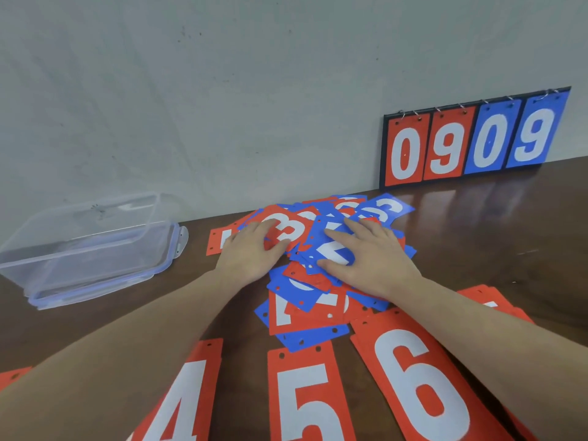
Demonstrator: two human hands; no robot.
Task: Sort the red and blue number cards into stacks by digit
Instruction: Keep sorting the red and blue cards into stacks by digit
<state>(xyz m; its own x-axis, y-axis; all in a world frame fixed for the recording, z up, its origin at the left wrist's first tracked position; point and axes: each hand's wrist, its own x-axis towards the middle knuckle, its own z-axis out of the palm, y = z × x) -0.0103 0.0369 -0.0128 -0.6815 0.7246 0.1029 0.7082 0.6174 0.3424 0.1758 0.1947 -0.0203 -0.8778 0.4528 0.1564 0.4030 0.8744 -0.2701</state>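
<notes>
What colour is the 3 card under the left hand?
Red with a white digit, clearest in the head view.

A card pile (318,256) lies mid-surface (477,237); box (92,249) to its left, scoreboard (471,138) behind right, card stacks (305,399) in front.

scoreboard (474,138) reads 0909; cards 4, 5, 6

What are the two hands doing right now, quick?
Left hand: open, lying flat on the red 3 card, holding nothing.
Right hand: open, fingers spread flat on a blue card in the pile, holding nothing.
</notes>
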